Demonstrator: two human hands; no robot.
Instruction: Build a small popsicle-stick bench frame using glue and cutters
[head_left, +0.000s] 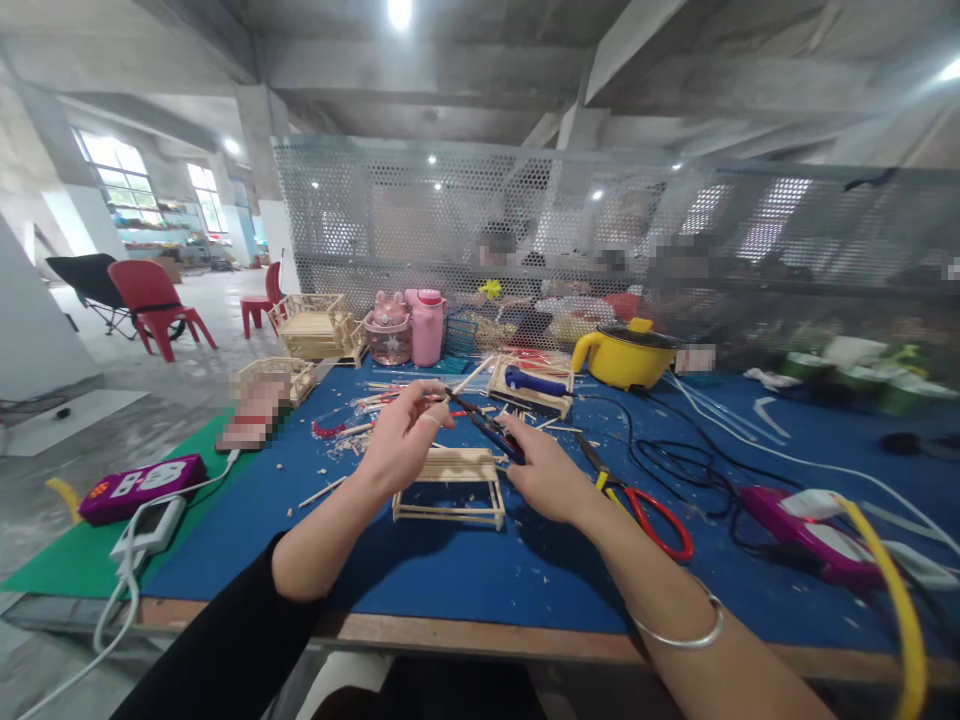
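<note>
Below both hands [411, 430] [541, 468] sits the stick frame [450, 485].

Two red chairs [154, 295] [259, 303] and one black folding chair [90, 280] stood there — three seats altogether. The blue mat [330, 560] held one yellow pot [630, 360], one pink bottle [427, 330], one blue glue gun [536, 382], one pair of red-handled scissors [660, 525] and at least four stick-built pieces [450, 512]. Purple power strips [142, 488] [806, 535] numbered two, phones [253, 412] one, dark pliers [486, 424] one pair — loose sticks [322, 491] were too jumbled to count.
</note>
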